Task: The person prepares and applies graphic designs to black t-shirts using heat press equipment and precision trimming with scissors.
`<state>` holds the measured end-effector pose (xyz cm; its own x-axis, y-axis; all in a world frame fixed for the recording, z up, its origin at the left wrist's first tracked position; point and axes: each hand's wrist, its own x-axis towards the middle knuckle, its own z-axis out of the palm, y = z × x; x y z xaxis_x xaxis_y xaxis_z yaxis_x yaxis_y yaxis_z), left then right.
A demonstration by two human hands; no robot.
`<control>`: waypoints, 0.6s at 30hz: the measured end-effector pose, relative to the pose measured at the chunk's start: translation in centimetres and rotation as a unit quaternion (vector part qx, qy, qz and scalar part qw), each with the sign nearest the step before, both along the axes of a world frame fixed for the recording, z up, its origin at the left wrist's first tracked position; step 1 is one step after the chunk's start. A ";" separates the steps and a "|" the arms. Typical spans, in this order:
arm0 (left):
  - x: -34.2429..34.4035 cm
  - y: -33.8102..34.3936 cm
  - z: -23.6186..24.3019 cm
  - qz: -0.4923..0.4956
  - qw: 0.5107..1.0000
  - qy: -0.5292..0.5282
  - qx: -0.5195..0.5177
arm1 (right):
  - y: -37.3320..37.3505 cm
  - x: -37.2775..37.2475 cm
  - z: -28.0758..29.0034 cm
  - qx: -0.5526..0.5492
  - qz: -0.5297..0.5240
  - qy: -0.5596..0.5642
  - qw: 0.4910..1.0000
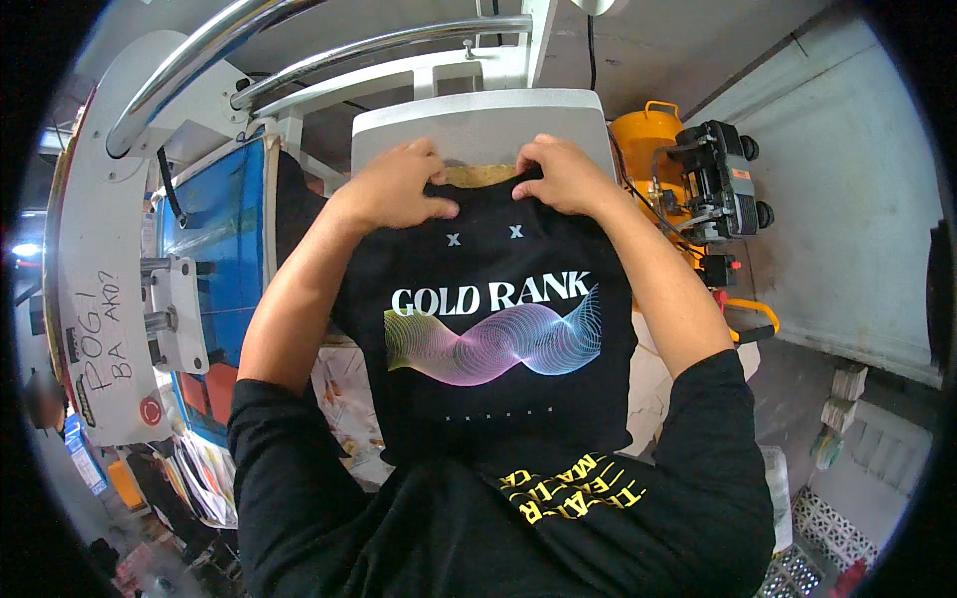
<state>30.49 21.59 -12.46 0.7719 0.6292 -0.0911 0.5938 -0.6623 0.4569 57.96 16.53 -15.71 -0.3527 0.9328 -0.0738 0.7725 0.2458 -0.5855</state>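
Observation:
A black T-shirt lies front up over a pale grey rounded board, its collar toward the far end. Pale lettering and a wavy band of fine lines, running yellow through pink to blue, cover its chest. My left hand grips the cloth on the left of the neckline, thumb lying over the fabric. On the opposite side, my right hand pinches the collar between thumb and fingers. Inside the neck opening, between my hands, shows a yellowish-brown patch. The shirt's lower hem reaches close to my body.
A white machine frame with chrome bars rises at the far left, above a blue panel. Papers stand at the lower left. An orange-and-black air compressor sits on the right, near a pale wall.

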 end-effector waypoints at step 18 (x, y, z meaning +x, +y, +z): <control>-2.2 -0.6 -3.3 0.197 0.975 -0.104 0.001 | -0.1 -2.2 0.1 0.077 -0.098 -0.001 0.992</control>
